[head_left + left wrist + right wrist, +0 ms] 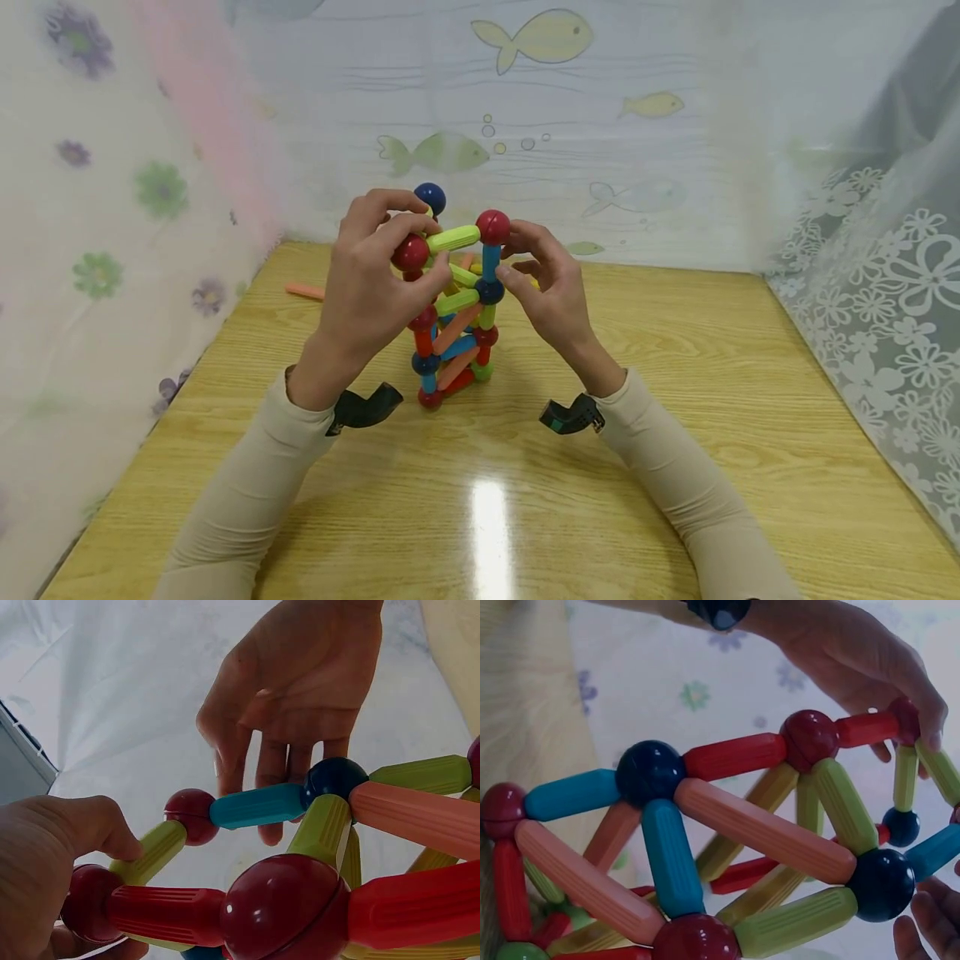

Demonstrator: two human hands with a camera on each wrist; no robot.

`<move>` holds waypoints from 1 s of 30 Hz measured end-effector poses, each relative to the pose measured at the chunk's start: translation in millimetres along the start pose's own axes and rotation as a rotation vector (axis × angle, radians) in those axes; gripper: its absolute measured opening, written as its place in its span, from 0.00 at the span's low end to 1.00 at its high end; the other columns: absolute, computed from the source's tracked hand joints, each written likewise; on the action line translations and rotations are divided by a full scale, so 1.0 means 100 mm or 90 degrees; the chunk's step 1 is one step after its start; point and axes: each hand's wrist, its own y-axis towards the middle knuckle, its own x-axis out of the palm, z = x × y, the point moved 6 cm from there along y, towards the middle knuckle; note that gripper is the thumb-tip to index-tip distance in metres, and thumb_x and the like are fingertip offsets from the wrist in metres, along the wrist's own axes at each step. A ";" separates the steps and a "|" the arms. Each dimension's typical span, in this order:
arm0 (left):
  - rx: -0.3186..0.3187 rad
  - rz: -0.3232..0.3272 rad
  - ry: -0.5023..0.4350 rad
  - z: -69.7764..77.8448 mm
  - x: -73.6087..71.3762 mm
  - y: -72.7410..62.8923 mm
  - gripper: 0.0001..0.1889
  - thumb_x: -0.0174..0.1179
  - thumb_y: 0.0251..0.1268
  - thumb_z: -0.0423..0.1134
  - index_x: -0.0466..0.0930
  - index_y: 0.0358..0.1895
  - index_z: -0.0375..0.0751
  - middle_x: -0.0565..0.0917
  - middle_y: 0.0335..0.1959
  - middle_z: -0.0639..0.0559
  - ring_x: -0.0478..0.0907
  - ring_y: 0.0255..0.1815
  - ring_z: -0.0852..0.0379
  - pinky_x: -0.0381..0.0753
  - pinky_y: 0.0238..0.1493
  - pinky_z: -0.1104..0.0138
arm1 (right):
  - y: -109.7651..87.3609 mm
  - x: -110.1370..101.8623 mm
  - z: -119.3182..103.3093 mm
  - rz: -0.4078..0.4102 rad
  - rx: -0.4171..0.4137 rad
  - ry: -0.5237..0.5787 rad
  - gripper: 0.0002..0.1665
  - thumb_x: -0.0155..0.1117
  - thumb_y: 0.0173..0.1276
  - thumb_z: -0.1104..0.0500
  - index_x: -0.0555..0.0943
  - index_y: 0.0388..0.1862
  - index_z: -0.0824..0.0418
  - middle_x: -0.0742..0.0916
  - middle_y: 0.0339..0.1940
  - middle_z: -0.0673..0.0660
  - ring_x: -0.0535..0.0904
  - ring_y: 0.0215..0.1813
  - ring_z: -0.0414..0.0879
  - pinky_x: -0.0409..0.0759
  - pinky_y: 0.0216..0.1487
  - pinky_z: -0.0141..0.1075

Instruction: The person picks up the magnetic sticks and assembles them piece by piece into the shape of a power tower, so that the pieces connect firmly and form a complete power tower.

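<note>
A tower of magnetic building sticks and balls (425, 363) stands on the table. At its top, my left hand (367, 275) curls round a red ball (410, 252), with a fingertip on the yellow-green stick (154, 851) joined to it. That stick spans across to another red ball (493, 227). A blue stick (256, 805) links this second ball to a navy ball (335, 778) below it. My right hand (551, 287) is beside the blue stick, fingers loosely bent; in the left wrist view they hang behind it. Contact there is hard to tell.
An orange stick (303, 291) lies on the wooden table (675, 400) left of the tower. A navy ball (430, 198) tops the tower's far side. Fish-printed sheeting (555, 125) stands behind, a flowered curtain (97, 250) on the left and lace (915, 333) on the right.
</note>
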 end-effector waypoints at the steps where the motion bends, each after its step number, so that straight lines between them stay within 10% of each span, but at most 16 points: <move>1: 0.003 -0.001 0.000 0.00 0.00 0.00 0.10 0.70 0.63 0.34 0.85 0.42 0.29 0.79 0.53 0.37 0.73 0.58 0.42 0.82 0.38 0.61 | 0.00 0.01 -0.01 -0.006 -0.003 0.002 0.29 0.64 0.71 0.61 0.74 0.68 0.73 0.84 0.54 0.65 0.80 0.53 0.57 0.82 0.52 0.46; 5: -0.007 -0.019 -0.001 -0.03 0.01 -0.03 0.24 0.74 0.61 0.36 0.79 0.56 0.26 0.74 0.61 0.34 0.70 0.64 0.43 0.82 0.51 0.57 | -0.02 0.02 -0.01 -0.022 -0.008 0.026 0.28 0.63 0.72 0.64 0.74 0.69 0.71 0.84 0.52 0.65 0.80 0.52 0.57 0.82 0.50 0.46; 10: -0.117 -0.083 -0.040 -0.19 0.03 -0.16 0.45 0.78 0.57 0.36 0.61 0.73 0.27 0.68 0.65 0.34 0.71 0.63 0.43 0.78 0.58 0.51 | -0.02 0.02 0.00 -0.043 -0.001 0.050 0.25 0.63 0.72 0.66 0.76 0.66 0.72 0.85 0.50 0.64 0.81 0.51 0.58 0.82 0.51 0.46; 23: -0.253 -0.170 -0.201 -0.62 -0.03 -0.35 0.25 0.65 0.69 0.29 0.74 0.68 0.34 0.82 0.51 0.46 0.79 0.46 0.55 0.82 0.58 0.54 | 0.00 -0.03 0.07 -0.097 0.006 0.103 0.19 0.61 0.74 0.65 0.80 0.59 0.75 0.86 0.52 0.67 0.82 0.51 0.61 0.83 0.51 0.47; 30: -0.341 -0.181 -0.195 -0.87 -0.27 -0.45 0.22 0.65 0.74 0.37 0.76 0.67 0.37 0.85 0.52 0.44 0.84 0.50 0.57 0.82 0.54 0.67 | -0.02 -0.23 0.52 -0.060 0.117 0.026 0.14 0.60 0.76 0.69 0.83 0.57 0.72 0.87 0.53 0.66 0.82 0.50 0.65 0.83 0.47 0.43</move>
